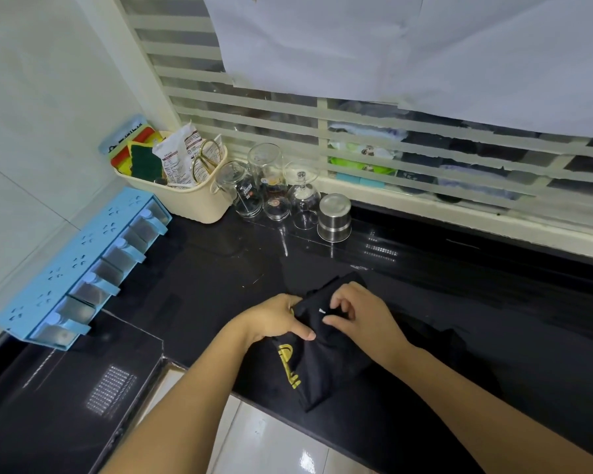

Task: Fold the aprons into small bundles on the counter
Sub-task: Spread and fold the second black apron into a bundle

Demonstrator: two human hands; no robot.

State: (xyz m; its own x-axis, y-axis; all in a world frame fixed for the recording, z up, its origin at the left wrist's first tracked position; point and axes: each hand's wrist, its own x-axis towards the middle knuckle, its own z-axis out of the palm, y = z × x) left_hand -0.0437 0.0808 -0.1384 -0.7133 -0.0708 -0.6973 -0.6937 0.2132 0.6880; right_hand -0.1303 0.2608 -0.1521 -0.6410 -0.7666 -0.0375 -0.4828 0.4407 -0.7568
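Both hands close on a black apron (326, 367) that is folded to a narrow bundle. The left hand (274, 319) grips its left edge, thumb (304, 332) laid across the top and fingers curled out of sight beneath. The right hand (360, 316) pinches a tuck of cloth between bent fingers and thumb. A small white tag (321, 310) shows between the 2 hands. Just below the left thumb, yellow printing (290, 367) runs down the fabric; it is creased and cannot be read. The bundle lies on the glossy black counter (202, 285), its lower end at the front edge, nearest the person. Right of the right wrist, more dark cloth (439, 336) lies on the stone, hard to tell apart from it.

Well beyond the fingertips, 3 upturned glasses stand in a row by the window sill: a mug (237, 191), a tall glass (271, 186) with a round printed emblem too small to read, and a stemmed glass (302, 196). An upturned steel cup (334, 217) stands beside them. Left of the glasses, a cream plastic basket (196, 203) holds a green scouring pad (144, 160), gold-handled scissors (206, 162) and printed packets (175, 159) whose text is too fine to make out. Far left of the left hand, a blue spice rack (79, 265) with clear drawers hangs on the white tiled wall. Behind everything, a striped frosted window (254, 107) is partly covered by taped white paper (425, 46). White floor tiles (271, 439) show below the forearms.
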